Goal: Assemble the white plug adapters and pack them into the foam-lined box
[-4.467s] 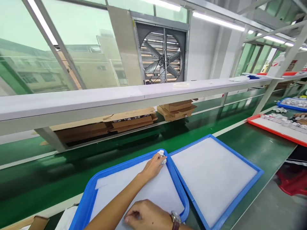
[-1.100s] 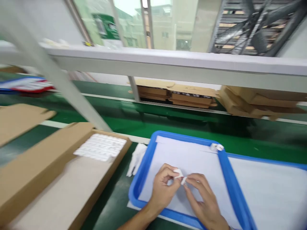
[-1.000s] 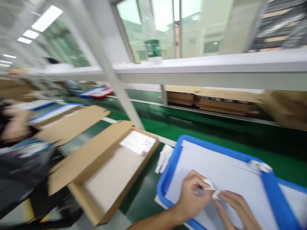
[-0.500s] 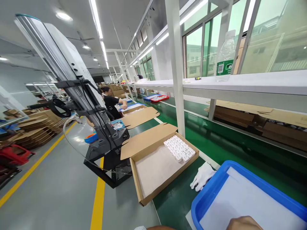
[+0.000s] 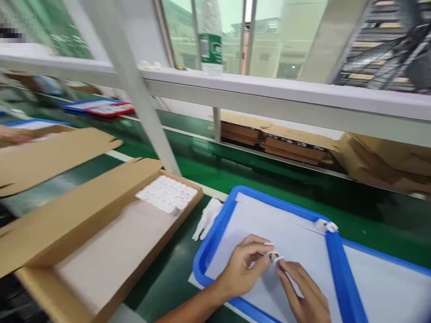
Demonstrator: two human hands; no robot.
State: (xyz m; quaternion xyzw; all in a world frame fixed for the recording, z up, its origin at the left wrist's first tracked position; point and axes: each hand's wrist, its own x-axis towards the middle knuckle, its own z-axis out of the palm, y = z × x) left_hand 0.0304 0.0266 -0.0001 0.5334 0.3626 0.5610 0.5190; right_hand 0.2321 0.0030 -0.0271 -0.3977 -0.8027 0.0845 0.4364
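Note:
Over the paper-lined blue tray [image 5: 215, 242], my left hand [image 5: 245, 264] pinches a small white plastic part [image 5: 273, 256] between thumb and fingers. From the other side, my right hand [image 5: 299, 287] grips the same part with its fingertips. A dark spot shows in the middle of the part; finer detail is blurred. More small white pieces [image 5: 326, 225] rest at the tray's far right corner. Left of the tray lies a white glove [image 5: 207, 219]. Rows of white parts [image 5: 167, 195] fill the far end of an open cardboard box [image 5: 111, 260].
A second blue tray [image 5: 387, 253] adjoins on the right. A white post [image 5: 141, 98] rises behind the box to a shelf [image 5: 286, 92] with a plastic bottle [image 5: 211, 49]. Cardboard boxes [image 5: 292, 146] sit under the shelf. Another person's hand [image 5: 15, 134] shows at far left.
The view has swung right and down toward the blue tray. Both my hands now show together on a white part; before, only a bit of a hand showed at the bottom edge.

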